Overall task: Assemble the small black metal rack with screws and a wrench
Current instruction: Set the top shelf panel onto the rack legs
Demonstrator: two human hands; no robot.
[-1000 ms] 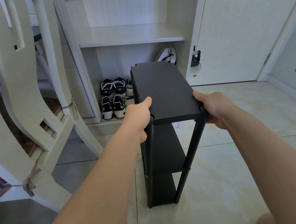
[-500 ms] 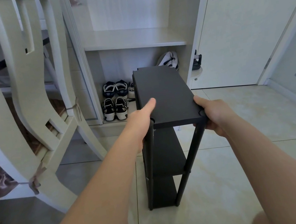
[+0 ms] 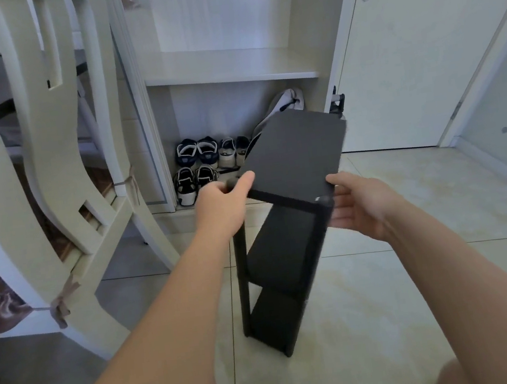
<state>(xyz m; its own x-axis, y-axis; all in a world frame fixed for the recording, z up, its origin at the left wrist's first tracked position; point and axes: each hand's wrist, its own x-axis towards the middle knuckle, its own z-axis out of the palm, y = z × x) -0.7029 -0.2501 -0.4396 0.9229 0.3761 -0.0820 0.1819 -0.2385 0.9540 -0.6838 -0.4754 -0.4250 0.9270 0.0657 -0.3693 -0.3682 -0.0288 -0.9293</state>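
Soft daylight, slight motion blur, edges bowed.

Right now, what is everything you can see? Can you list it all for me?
rack: one, black, three shelves, standing on the floor in the middle
shoes: three pairs, dark blue, grey, and black-and-white, in the cabinet's bottom space
grey-white thing: one, behind the rack, too hidden to name
cabinet: one, white, straight ahead
chair: at least one, cream, on the left
door: one, white with a silver handle, on the right
floor: pale beige tiles
left hand: grips the rack's near left top corner
right hand: fingers relaxed, beside the near right top corner
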